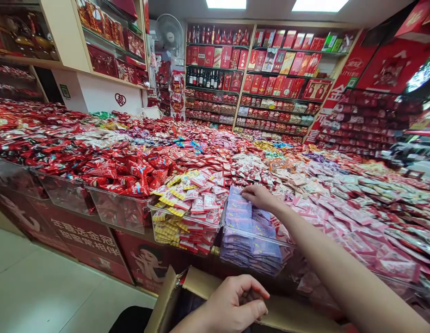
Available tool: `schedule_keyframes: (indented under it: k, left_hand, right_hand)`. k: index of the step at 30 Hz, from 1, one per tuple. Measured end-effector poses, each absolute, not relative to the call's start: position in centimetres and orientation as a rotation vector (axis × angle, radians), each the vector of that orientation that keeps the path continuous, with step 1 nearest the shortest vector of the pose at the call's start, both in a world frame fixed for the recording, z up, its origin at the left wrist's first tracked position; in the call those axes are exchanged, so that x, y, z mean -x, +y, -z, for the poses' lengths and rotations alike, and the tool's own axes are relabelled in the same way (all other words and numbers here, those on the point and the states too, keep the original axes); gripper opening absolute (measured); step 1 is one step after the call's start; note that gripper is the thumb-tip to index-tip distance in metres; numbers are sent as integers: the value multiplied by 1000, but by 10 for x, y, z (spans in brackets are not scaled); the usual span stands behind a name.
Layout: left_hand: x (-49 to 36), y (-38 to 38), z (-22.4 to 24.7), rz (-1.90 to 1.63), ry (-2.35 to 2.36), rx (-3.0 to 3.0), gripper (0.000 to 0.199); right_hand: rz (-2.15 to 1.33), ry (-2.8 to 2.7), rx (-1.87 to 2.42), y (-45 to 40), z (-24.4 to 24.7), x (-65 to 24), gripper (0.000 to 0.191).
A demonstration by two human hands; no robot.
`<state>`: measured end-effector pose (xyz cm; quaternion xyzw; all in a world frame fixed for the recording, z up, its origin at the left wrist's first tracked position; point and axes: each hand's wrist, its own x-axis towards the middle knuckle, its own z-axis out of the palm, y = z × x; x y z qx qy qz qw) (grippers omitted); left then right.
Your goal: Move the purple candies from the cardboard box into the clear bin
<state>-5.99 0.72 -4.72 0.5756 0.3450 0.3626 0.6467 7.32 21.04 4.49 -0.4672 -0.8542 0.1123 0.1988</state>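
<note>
- The purple packets sit in a clear bin, layered in two side-by-side columns; the left column reaches farther back.
- Each column has its long axis running from the bin's front edge toward the back shelves, the packets overlapping like shingles.
- The right hand is at the far end of the left column, back of the hand upward, fingertips pointing left onto the packets. Its fingers are drawn close together and touch the purple film — whether they pinch a packet, I cannot tell.
- The right forearm slants up and leftward from the lower right corner, crossing over the pink packets.
- The left hand hovers over an open cardboard box, fingers loosely curled and pointing right, thumb slightly apart — no packet shows in its grip.
- Yellow-and-pink packets fill the bin just left of the purple ones.
</note>
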Motion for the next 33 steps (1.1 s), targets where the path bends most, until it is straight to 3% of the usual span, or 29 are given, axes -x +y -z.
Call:
schedule_keyframes:
  k: [22, 26, 33]
  left_hand:
    - [61, 6, 44, -806, 812, -1379, 20]
    - [60, 7, 46, -802, 812, -1391, 21]
    - [61, 6, 48, -808, 822, -1427, 21]
  right_hand:
    - [-502, -2307, 1275, 206, -47, -71, 31]
    - [-554, -2291, 1206, 204, -53, -71, 21]
    - [-468, -1674, 1273, 212, -51, -75, 19]
